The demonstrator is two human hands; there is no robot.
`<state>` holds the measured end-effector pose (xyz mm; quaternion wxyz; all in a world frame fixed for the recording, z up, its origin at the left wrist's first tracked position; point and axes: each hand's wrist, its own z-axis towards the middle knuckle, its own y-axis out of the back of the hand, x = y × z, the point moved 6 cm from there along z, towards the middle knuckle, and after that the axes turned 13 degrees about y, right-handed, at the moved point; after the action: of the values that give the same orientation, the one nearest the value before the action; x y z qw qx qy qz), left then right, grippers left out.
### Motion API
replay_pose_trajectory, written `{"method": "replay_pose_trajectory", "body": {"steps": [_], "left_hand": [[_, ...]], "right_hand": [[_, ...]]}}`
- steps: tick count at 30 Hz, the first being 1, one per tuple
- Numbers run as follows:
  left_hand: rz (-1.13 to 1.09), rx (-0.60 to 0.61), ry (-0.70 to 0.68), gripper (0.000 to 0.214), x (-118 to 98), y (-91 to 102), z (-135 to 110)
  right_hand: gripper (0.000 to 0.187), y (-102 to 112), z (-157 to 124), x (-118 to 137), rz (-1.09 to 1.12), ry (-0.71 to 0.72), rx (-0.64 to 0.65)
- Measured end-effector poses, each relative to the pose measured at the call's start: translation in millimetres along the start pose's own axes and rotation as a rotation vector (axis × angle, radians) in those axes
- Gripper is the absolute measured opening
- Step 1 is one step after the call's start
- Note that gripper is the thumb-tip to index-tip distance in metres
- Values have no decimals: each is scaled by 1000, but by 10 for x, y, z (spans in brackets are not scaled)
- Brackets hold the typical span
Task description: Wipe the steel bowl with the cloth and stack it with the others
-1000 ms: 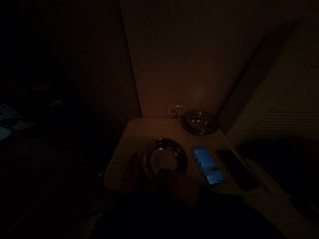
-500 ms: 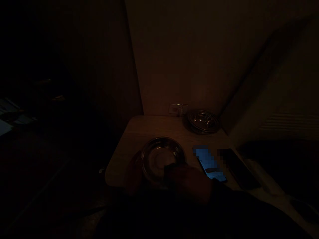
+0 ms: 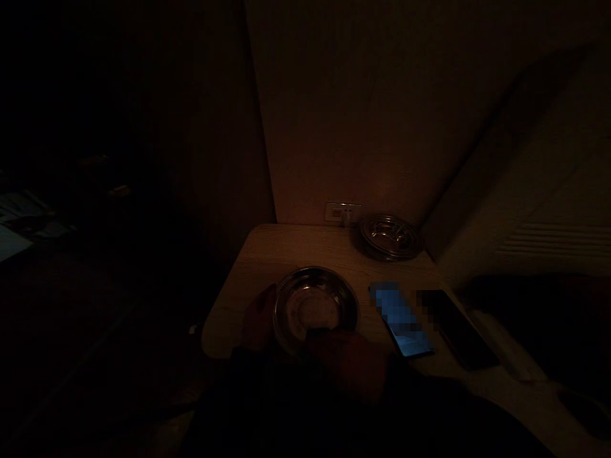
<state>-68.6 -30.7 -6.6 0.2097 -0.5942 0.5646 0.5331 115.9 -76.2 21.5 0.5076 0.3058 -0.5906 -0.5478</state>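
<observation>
A shallow round steel bowl (image 3: pixel 317 305) rests on the small wooden table in very dim light. My left hand (image 3: pixel 258 320) grips its left side, fingers at the rim. Over the near edge reaches my right hand (image 3: pixel 351 359), closed around a dark, soft-looking thing (image 3: pixel 321 336) that touches the inside of the bowl. Its kind is lost in the dark. Both dark sleeves merge with the shadow below.
Several steel bowls or plates (image 3: pixel 390 238) are stacked at the table's back right, near a wall socket (image 3: pixel 342 212) with a plug. A lit phone (image 3: pixel 403 324) and a dark flat phone-like slab (image 3: pixel 465 334) lie to the right. The table's rounded edge (image 3: pixel 206 337) is at the left.
My right hand has moved left and a little toward me along the near part of the bowl, with the dark thing. My left hand keeps its place at the rim.
</observation>
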Motion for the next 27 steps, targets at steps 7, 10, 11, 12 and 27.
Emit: {"method": "replay_pose_trajectory", "body": {"steps": [7, 10, 11, 12, 27], "left_hand": [[-11, 10, 76, 51, 162, -150, -326], [-13, 22, 37, 49, 137, -149, -364], [-4, 11, 44, 49, 130, -120, -342], [10, 3, 49, 50, 119, -86, -309], [62, 85, -22, 45, -10, -7, -116]], "right_hand": [[36, -114, 287, 45, -80, -171, -47], [37, -126, 317, 70, -93, -231, -55], [37, -109, 288, 71, -87, -217, -51], [38, -80, 241, 63, -78, -188, -43], [36, 64, -71, 25, 103, 68, 63]]}}
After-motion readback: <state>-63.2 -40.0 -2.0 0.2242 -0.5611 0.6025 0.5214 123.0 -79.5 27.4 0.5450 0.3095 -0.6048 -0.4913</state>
